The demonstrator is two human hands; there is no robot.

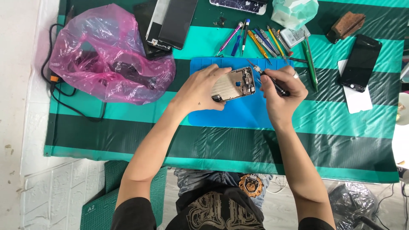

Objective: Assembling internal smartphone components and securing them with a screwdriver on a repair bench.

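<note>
In the head view, the left hand [200, 89] was clenched around an opened phone housing [233, 84], its bare metal back shell facing up, held a little above the blue work mat [238, 115] at the centre of the frame. The fingers [219, 72] curled over the shell's upper edge and the thumb pressed at its lower left corner, so the housing sat tilted, its component end toward the right. The right hand [283, 91] was closed on a slim dark-handled tool [272, 83], gripped like a pen, with the tip meeting the small parts at the housing's right end; whether it was a screwdriver or tweezers could not be told. To do this well, I judged that the left hand should keep the shell braced and steady, perhaps resting it on the mat, while the right hand worked the tip straight onto the part without slipping across the neighbouring connectors. A row of coloured screwdrivers [255, 38] lay just above the mat. A pink plastic bag [106, 59] sat at the upper left, with dark phone screens [170, 23] beside it. Another dark phone screen [361, 63] lay on a white sheet at the right. All of it rested on a green striped cloth [213, 145] covering the worktop.
</note>
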